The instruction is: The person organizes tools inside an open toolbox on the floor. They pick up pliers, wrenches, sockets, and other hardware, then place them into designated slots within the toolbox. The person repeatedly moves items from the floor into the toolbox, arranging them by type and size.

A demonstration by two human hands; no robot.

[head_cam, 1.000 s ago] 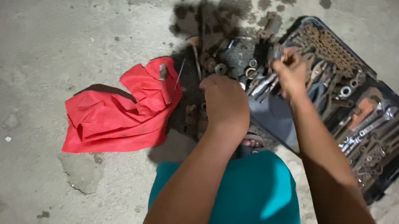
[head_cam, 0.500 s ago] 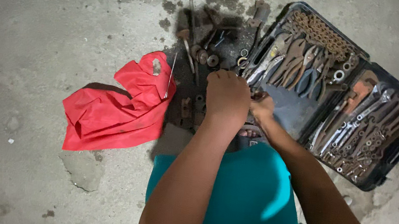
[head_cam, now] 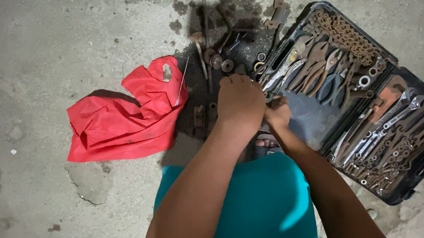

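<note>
light: dim, flat, from above
shadows: soft, beside the red cloth (head_cam: 125, 118)
glare: faint glints on the wrenches (head_cam: 396, 136)
focus: sharp centre, slight edge softness

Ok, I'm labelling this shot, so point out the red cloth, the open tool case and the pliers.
red cloth (head_cam: 123, 117), head view, middle of the crumpled fabric.
open tool case (head_cam: 419, 172), head view, dark right rim.
pliers (head_cam: 315, 64), head view, rusty handles.

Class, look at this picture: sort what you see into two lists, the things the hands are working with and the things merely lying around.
In hand:
left hand, closed in a fist
right hand, gripping a small dark part; what it is cannot be told
open tool case, right beside both hands

Lying about:
red cloth
loose rusty parts on the dark stain
concrete floor
</note>
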